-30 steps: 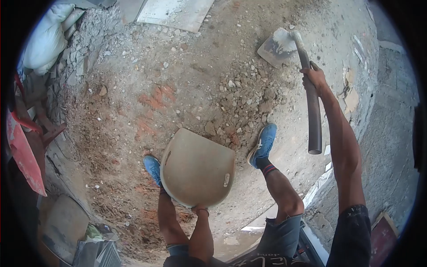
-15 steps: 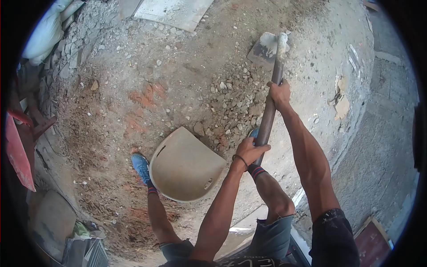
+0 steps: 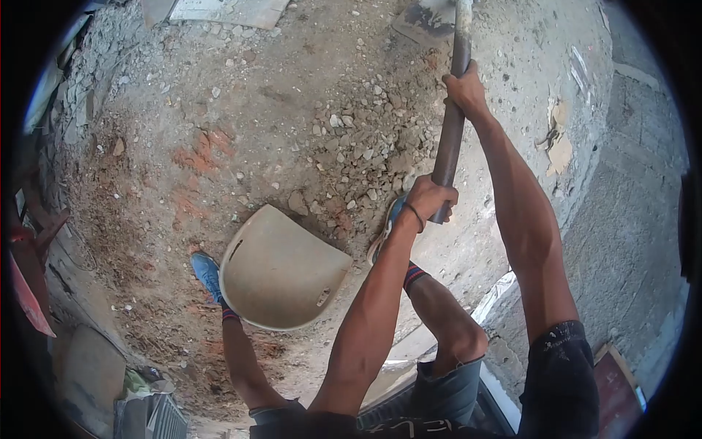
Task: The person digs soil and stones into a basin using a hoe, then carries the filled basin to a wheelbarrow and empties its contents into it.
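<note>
A dark tool handle, whitish toward its top, runs up the view to a flat metal blade lying on the ground at the top edge. My left hand is closed round the lower end of the handle. Higher up, my right hand grips the same handle. Left of the handle spreads a heap of broken rubble. A beige plastic scoop-shaped container sits between my feet, its inside bare, with a slot in each side.
Pale boards lie at the top left. Red metal parts and a grey panel stand at the left edge. Torn cardboard lies on the right, beside a concrete strip. A reddish board is at the lower right.
Both hands and the handle have moved up in the view, and the blade now reaches the top edge. The container and rubble appear shifted left as the view has moved.
</note>
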Demonstrator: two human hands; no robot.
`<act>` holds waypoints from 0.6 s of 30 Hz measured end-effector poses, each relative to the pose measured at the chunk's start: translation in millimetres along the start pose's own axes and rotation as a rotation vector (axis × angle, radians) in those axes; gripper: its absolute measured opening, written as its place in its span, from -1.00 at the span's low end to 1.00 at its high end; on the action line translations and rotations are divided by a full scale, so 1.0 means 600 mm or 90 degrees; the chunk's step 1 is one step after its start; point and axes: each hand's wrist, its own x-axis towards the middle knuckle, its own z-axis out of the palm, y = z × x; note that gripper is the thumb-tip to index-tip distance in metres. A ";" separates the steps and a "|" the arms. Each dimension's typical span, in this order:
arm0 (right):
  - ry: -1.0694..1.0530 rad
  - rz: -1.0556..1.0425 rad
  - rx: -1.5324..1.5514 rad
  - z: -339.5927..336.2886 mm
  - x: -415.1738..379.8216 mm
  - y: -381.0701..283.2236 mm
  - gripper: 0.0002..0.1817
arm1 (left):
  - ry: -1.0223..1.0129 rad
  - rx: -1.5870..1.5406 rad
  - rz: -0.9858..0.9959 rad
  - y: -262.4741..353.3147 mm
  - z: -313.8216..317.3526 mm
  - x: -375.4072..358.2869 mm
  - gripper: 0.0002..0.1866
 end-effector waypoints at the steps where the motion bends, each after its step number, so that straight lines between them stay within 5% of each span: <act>1: -0.008 -0.022 -0.041 0.007 -0.020 -0.006 -0.30 | 0.031 -0.021 0.021 -0.029 0.003 0.000 -0.84; 15: -0.146 0.073 -0.104 0.080 -0.407 -0.003 -0.27 | 0.113 -0.117 -0.046 -0.222 -0.035 -0.348 -0.80; 18: -0.143 0.074 -0.048 0.127 -0.474 0.020 -0.28 | 0.148 0.005 -0.110 -0.251 -0.088 -0.418 -0.81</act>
